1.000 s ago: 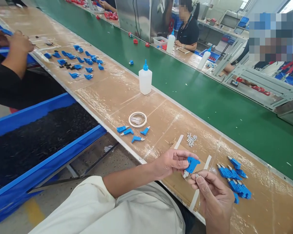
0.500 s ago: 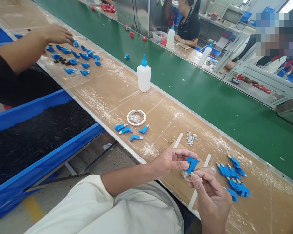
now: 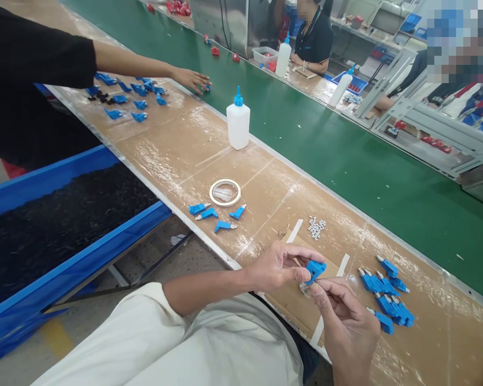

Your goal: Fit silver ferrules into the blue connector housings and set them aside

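Note:
My left hand (image 3: 279, 268) is closed on a small blue plastic part (image 3: 315, 271), thumb on one side and fingers on the other. Right beside it, my right hand (image 3: 342, 311) pinches at the part's lower end; whatever lies between thumb and forefinger is too small to make out. Below the hands is a cardboard sheet (image 3: 284, 305) with strips of white tape. A small heap of silvery metal pieces (image 3: 316, 228) lies just beyond it. Several blue parts with pale tips (image 3: 386, 292) are grouped right of my right hand.
A roll of tape (image 3: 225, 203) lies near more blue parts (image 3: 224, 226). A white squeeze bottle (image 3: 238, 126) stands by the green conveyor belt (image 3: 338, 155). A co-worker's hand (image 3: 191, 79) reaches to the belt. A blue bin (image 3: 64, 214) of black pieces stands left, below the table.
The co-worker's arm has stretched from the blue parts at the left across to the belt. The blue part in my left hand has tilted slightly; my hands stay nearly in place.

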